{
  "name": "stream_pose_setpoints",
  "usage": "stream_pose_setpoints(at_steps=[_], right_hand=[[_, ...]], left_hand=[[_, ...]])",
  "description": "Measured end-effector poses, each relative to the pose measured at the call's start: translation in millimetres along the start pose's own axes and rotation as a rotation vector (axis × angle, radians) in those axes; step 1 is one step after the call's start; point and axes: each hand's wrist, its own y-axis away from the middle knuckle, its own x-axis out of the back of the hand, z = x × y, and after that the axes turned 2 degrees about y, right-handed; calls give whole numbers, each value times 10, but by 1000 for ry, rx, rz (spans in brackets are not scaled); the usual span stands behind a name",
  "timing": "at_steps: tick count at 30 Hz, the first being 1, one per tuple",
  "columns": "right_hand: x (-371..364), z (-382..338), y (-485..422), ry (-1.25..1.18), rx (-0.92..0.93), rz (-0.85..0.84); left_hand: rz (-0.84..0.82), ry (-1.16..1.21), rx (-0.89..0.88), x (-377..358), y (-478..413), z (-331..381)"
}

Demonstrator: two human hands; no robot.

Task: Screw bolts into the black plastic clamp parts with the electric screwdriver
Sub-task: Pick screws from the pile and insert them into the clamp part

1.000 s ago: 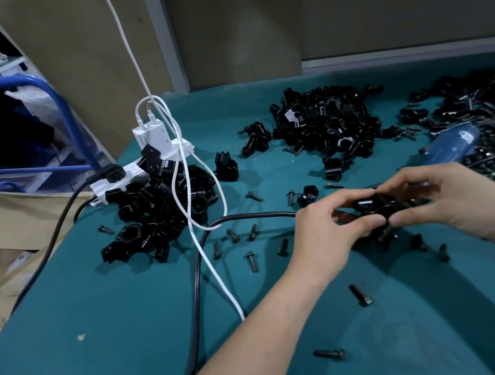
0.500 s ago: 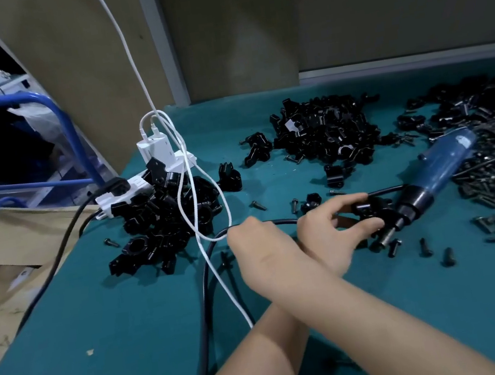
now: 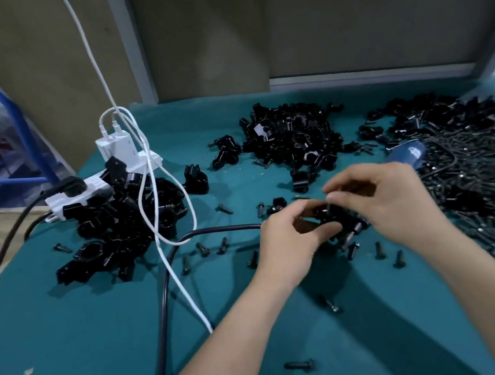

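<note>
- The right hand (image 3: 392,197) reached across to the left a moment ago. Now it is back by the clamp (image 3: 335,217).
- The left hand (image 3: 292,238) curls its fingers round the clamp and holds it just above the table (image 3: 72,358), near the middle.
- The right thumb and finger pinch close together on top of the clamp. I think a small bolt (image 3: 327,206) is between them, but it is tiny and hard to see.
- The clamp looks light, hard and stiff. It is best held by its sides, so the hole stays free.
- A bolt is small and smooth, so it can slip and roll away.
- The blue screwdriver (image 3: 408,153) lies just behind the right hand, partly hidden.
- A big bolt heap (image 3: 480,184) is on the right. Clamp heaps (image 3: 290,139) sit at the back and on the left.
- Loose bolts lie all round the hands. A black cable (image 3: 163,296) and a white cable (image 3: 184,288) run close by on the left and could catch an arm.
</note>
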Motion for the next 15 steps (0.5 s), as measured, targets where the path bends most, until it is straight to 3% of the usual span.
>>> stream_pose_setpoints(at_steps=[4, 9, 15], right_hand=[[-102, 25, 88, 71, 60, 6], [-96, 4, 129, 231, 274, -52], [8, -62, 78, 325, 175, -169]], left_hand=[[14, -4, -28, 4, -3, -8], [-21, 51, -30, 1, 8, -9], [-39, 50, -43, -9, 27, 22]])
